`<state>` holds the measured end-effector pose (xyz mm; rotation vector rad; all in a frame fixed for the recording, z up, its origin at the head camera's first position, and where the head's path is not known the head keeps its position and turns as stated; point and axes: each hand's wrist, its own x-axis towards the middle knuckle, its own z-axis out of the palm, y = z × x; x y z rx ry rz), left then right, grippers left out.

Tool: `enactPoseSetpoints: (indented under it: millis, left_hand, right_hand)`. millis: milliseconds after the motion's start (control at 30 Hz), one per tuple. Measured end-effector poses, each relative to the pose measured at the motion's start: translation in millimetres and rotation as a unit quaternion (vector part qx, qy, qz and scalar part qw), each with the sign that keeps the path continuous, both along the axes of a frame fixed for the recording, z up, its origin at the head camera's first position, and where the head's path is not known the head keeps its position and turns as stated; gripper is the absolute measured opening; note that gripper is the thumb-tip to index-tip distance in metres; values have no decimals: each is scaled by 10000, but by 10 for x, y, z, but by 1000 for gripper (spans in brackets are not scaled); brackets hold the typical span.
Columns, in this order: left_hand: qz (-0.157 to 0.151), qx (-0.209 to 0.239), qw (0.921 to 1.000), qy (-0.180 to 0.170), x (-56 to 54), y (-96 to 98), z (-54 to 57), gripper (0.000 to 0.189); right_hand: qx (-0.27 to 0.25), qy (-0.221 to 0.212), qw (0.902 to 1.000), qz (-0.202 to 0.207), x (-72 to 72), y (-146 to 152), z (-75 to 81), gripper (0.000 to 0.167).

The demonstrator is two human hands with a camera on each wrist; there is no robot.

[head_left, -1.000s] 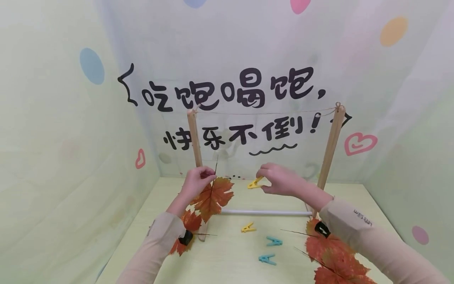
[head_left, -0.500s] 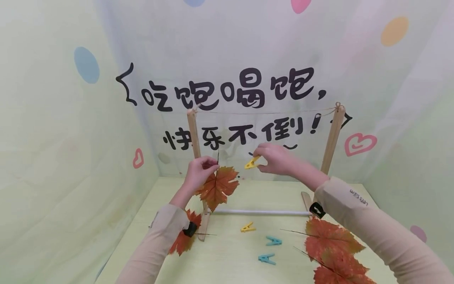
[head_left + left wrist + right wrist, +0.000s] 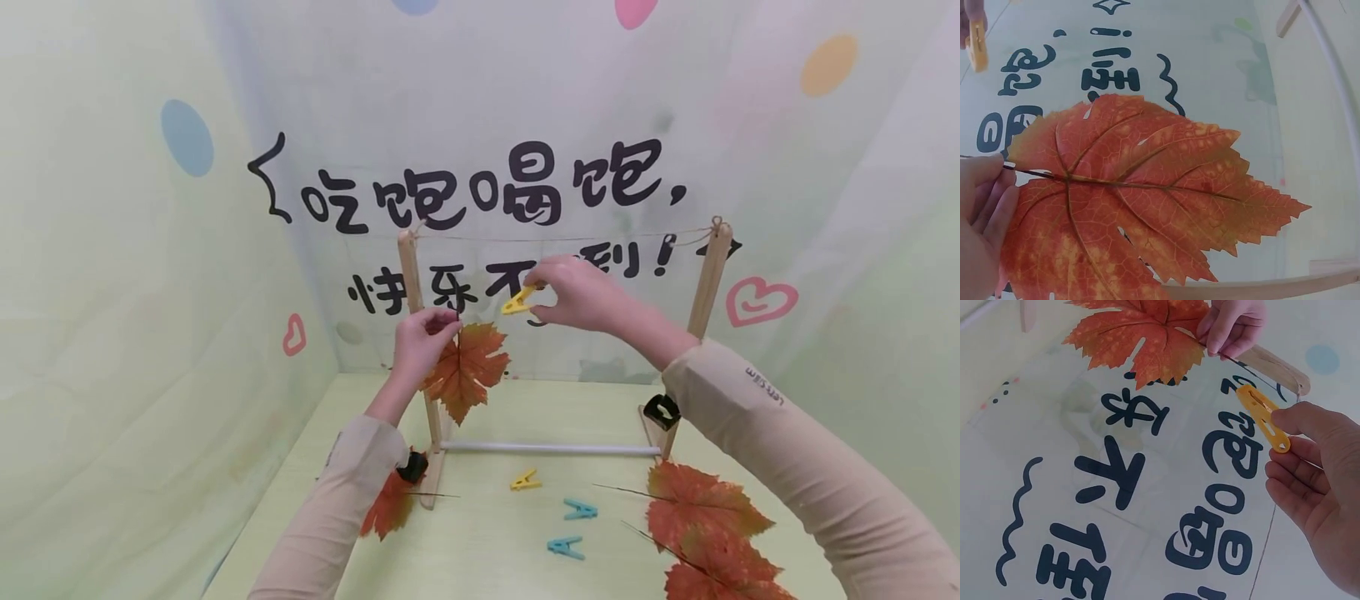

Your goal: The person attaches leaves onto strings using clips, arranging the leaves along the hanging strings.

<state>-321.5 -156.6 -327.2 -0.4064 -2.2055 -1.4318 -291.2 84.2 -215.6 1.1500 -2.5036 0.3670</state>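
My left hand (image 3: 423, 346) pinches the thin dark stem of an orange-red maple leaf (image 3: 467, 371), which hangs tip down beside the left wooden post (image 3: 410, 279). Up close in the left wrist view, the leaf (image 3: 1141, 187) spreads out from the fingertips. A yellow clothespin (image 3: 517, 302) is pinched between the thumb and fingers of my right hand (image 3: 581, 292), to the right of the leaf and apart from it. Above both hands a thin string (image 3: 525, 240) runs between the post tops. The right wrist view shows the clothespin (image 3: 1263, 419) pointing toward the leaf stem.
On the table (image 3: 480, 542) lie another yellow clothespin (image 3: 525, 480) and two blue clothespins (image 3: 581, 509). Red leaves (image 3: 705, 500) lie at the right, and one leaf (image 3: 388, 507) by the left foot. A white rod (image 3: 547, 449) joins the posts low down, near the right post (image 3: 708, 283).
Both hands have risen toward the string, the left with the maple leaf and the right with the yellow clothespin. The right hand has also shifted slightly left.
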Motion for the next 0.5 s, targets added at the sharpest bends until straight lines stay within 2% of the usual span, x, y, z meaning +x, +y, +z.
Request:
enactPoseSetpoints:
  millis: [200, 500]
  left_hand:
    - [294, 371, 9985, 279, 2, 92, 135, 13]
    - [492, 567, 9947, 700, 12, 224, 291, 14]
  right_hand:
    - [-183, 212, 9996, 106, 3, -31, 118, 24]
    - [-816, 346, 9959, 155, -8, -105, 158, 28]
